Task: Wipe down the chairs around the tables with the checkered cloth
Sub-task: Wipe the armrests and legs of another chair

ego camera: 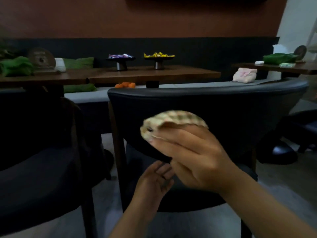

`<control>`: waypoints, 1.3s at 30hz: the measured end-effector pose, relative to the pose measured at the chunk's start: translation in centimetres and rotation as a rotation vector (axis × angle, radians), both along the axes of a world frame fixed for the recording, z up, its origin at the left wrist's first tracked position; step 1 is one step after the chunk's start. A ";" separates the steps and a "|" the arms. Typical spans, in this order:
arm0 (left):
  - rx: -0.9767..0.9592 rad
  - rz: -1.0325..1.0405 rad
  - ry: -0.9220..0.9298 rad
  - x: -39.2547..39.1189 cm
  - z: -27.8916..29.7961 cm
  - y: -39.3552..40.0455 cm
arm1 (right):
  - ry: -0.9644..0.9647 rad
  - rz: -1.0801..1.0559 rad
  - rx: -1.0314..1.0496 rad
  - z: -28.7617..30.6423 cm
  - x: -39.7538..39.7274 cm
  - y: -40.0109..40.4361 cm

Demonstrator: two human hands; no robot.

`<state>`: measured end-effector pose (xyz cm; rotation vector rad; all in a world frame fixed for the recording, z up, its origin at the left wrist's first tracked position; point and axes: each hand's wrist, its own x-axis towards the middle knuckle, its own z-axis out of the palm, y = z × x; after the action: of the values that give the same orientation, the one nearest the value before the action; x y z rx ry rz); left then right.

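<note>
A dark padded chair (pixel 205 107) with a curved backrest stands right in front of me, its back towards me. My right hand (pixel 193 157) presses the bunched checkered cloth (pixel 171 121) flat against the outside of that backrest, fingers stretched over the cloth; the picture is blurred there. My left hand (pixel 154 182) hangs lower, below the backrest's bottom edge, fingers loosely curled and holding nothing. A second dark chair (pixel 42 162) stands to the left.
Behind the chairs runs a wooden table (pixel 137 73) with two black stands of wrapped sweets (pixel 158 55), green cloths (pixel 15 66) and a round ornament (pixel 41 58). A grey bench (pixel 89 97) carries a pink bag (pixel 244 75). Another table (pixel 277 67) stands far right.
</note>
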<state>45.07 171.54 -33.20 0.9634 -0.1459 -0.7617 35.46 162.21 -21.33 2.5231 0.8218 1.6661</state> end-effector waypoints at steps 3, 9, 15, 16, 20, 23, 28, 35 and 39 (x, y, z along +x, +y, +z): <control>0.148 0.095 0.057 1.3 -3.9 1.7 | 0.112 -0.042 0.073 -5.0 -0.5 -1.3; 0.285 0.558 -0.041 3.2 -10.6 4.9 | 0.355 -0.033 0.395 -16.5 3.0 -0.7; 0.525 0.752 -0.380 3.5 -13.0 5.6 | 0.589 -0.187 0.681 -21.2 9.9 3.3; 0.593 0.759 -0.411 3.5 -13.3 5.6 | 0.637 -0.220 0.602 -21.4 10.8 4.0; 0.738 0.763 -0.611 3.0 -14.0 4.8 | 0.775 -0.327 0.247 -21.8 12.7 4.8; 0.800 0.786 -0.756 3.2 -14.5 4.2 | 0.808 -0.303 0.050 -22.1 12.1 3.5; 0.977 0.708 -0.848 3.2 -15.0 4.1 | 0.829 -0.270 -0.044 -22.7 9.8 0.9; 1.144 0.547 -1.342 1.7 -15.9 3.2 | 0.628 -0.249 0.061 -23.5 5.1 -3.5; 1.209 0.403 -1.533 0.6 -16.7 2.7 | 0.575 -0.278 0.053 -23.5 2.1 -7.2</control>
<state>45.64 174.24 -49.92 2.4838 -0.8398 0.5540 37.61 155.04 -44.87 3.0221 0.4008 0.9007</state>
